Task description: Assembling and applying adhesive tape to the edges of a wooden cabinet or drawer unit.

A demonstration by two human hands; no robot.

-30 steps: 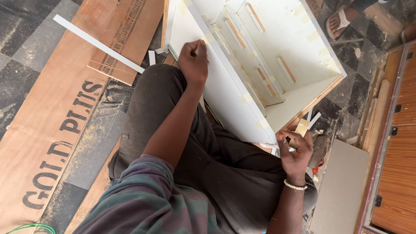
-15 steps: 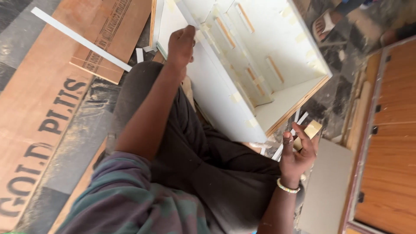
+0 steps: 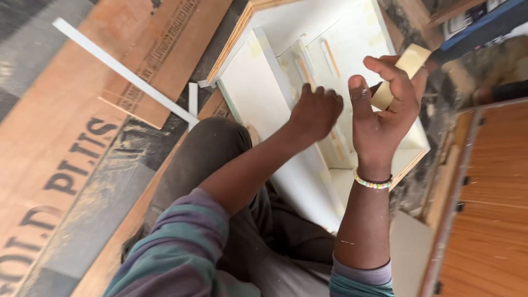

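Fingers (image 3: 399, 82) half-hiding small wooden block (image 3: 407, 69)

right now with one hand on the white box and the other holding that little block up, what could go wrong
1. The right hand pinches the small wooden block only by its lower end, so that grip could slip and drop it into the white cabinet box.
2. The box leans against the person's knee, steadied only by the left hand; it might shift.
3. The loose white strip lies close by and could be knocked.

Large brown sheet (image 3: 60, 159) flat on floor, left, bold black lettering. Smaller brown sheet (image 3: 165, 49) overlapping above, faint dark print. No screens.
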